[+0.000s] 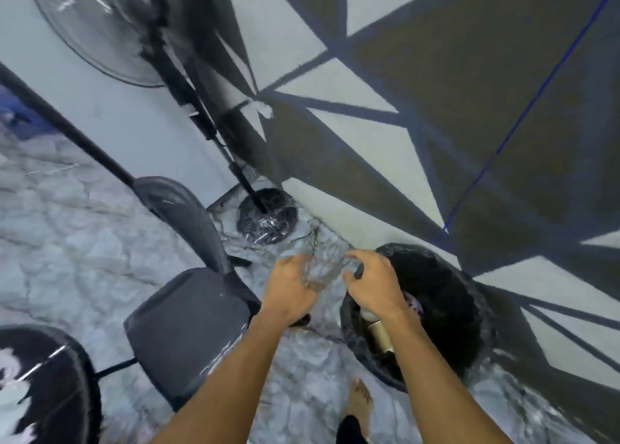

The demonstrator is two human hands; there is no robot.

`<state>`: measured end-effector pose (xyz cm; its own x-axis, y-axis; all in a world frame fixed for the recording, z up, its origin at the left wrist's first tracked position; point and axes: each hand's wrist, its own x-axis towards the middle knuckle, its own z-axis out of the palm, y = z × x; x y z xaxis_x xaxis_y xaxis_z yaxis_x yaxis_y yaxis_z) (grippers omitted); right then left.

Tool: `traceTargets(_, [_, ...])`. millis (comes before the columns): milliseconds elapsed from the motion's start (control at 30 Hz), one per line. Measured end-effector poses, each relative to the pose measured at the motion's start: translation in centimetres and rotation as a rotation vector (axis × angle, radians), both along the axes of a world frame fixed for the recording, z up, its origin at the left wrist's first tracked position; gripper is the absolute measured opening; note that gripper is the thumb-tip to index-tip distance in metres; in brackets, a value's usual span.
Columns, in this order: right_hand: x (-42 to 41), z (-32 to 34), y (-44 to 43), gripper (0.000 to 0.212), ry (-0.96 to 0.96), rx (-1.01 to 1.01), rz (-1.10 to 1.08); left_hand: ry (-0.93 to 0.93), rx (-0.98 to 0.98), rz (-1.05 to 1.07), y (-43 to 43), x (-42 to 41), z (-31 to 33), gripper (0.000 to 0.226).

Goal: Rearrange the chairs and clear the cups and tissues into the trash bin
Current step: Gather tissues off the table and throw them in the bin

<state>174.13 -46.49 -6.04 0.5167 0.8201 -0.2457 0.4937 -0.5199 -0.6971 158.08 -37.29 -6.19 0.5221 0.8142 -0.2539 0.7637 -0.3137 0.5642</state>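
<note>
We hold our left hand (291, 287) just left of the trash bin (423, 253), fingers loosely curled on nothing, our right hand (373, 284) over its near rim with fingers bent, pinching or not we cannot tell, a brown cup (380, 336) inside it, the chair (188, 326) to its left.

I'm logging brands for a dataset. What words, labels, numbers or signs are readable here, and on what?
No text is readable in this view.
Pale marks along the front edge of the chair seat: too blurred to read.
Purple scrap inside the trash bin: any print is too blurred to read.
Brown cup in the bin: no print visible.
</note>
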Motion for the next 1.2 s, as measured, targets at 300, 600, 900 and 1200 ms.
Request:
traceTargets(300, [-21.9,7.1,3.4,0.036,-0.056,0.108,0.443,-0.104,0.143,0.421,-3.2,-24.1,6.0,0.052])
traceTargets(600, [-43.1,9.3,2.8,0.036,-0.078,0.089,0.983,-0.101,0.155,0.850,-12.3,-47.8,7.7,0.051])
traceTargets(900, [-56.0,8.4,7.2,0.040,-0.066,0.100,1.281,-0.021,0.141,1.141,-13.7,-58.1,7.9,0.049])
traceTargets(1200, [-64.7,8.6,15.8,0.040,-0.144,0.162,1.452,-0.033,0.190,1.285,-7.3,-63.7,8.4,0.036])
